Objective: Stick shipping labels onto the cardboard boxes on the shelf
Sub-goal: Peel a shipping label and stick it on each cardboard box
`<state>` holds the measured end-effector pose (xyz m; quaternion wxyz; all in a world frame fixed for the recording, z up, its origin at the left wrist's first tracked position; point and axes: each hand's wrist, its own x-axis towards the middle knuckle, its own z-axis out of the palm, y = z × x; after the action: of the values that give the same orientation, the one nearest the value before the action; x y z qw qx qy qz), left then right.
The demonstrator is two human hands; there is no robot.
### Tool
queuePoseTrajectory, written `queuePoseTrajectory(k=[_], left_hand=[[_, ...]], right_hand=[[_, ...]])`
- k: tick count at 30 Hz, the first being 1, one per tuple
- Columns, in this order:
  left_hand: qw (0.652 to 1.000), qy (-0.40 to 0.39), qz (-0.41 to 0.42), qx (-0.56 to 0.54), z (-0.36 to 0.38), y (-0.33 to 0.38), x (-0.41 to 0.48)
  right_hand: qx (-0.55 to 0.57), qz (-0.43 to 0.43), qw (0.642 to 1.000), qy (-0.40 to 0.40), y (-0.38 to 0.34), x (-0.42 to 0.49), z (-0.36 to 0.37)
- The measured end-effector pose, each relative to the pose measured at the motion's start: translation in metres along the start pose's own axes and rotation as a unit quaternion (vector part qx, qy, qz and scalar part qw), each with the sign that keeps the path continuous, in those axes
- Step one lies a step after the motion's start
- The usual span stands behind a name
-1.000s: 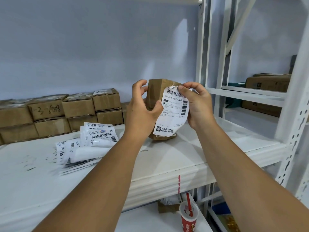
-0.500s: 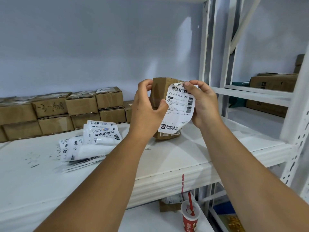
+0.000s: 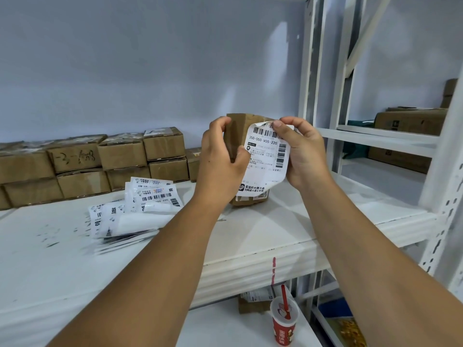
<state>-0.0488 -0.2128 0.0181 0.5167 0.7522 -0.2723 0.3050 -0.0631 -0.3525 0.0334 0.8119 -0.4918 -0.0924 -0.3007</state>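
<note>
A small brown cardboard box (image 3: 238, 131) stands tilted on end on the white shelf (image 3: 275, 229). My left hand (image 3: 220, 156) grips its left side, thumb in front and fingers behind. My right hand (image 3: 303, 151) pinches the top edge of a white shipping label (image 3: 265, 161) against the box's front. The label's upper part lies on the box and its lower end curls loose. A loose pile of more labels (image 3: 135, 209) lies on the shelf to the left.
Several small cardboard boxes (image 3: 120, 156) are stacked in two rows along the back wall at left. White rack uprights (image 3: 310, 71) rise at right, with bigger cartons (image 3: 406, 136) on the neighbouring shelves. A red paper cup (image 3: 284, 324) with a straw stands on the lower shelf.
The hands, box and label hold nearly the same pose. The label's top edge has been brought closer onto the box, and the view has shifted slightly.
</note>
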Motion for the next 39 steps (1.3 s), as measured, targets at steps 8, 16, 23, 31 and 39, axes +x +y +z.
queuePoseTrajectory(k=[8,16,23,31,39], left_hand=[[1.0,-0.003,0.014,0.012,0.0,-0.001,0.0],[1.0,0.004,-0.013,-0.013,0.0,0.003,-0.002],[0.997,0.014,-0.059,-0.05,-0.003,0.007,-0.001],[0.996,0.029,-0.053,-0.063,-0.003,0.002,0.003],[0.994,0.007,-0.042,-0.102,-0.002,0.008,0.0]], right_hand=[[-0.018,-0.009,1.0,0.011,0.0,-0.001,0.002],[-0.017,-0.011,1.0,-0.02,-0.002,-0.005,0.004],[-0.03,-0.006,0.995,-0.097,0.0,-0.009,0.008],[-0.056,-0.035,0.992,-0.112,0.004,-0.009,0.01],[-0.014,-0.005,0.994,-0.107,0.0,-0.011,0.011]])
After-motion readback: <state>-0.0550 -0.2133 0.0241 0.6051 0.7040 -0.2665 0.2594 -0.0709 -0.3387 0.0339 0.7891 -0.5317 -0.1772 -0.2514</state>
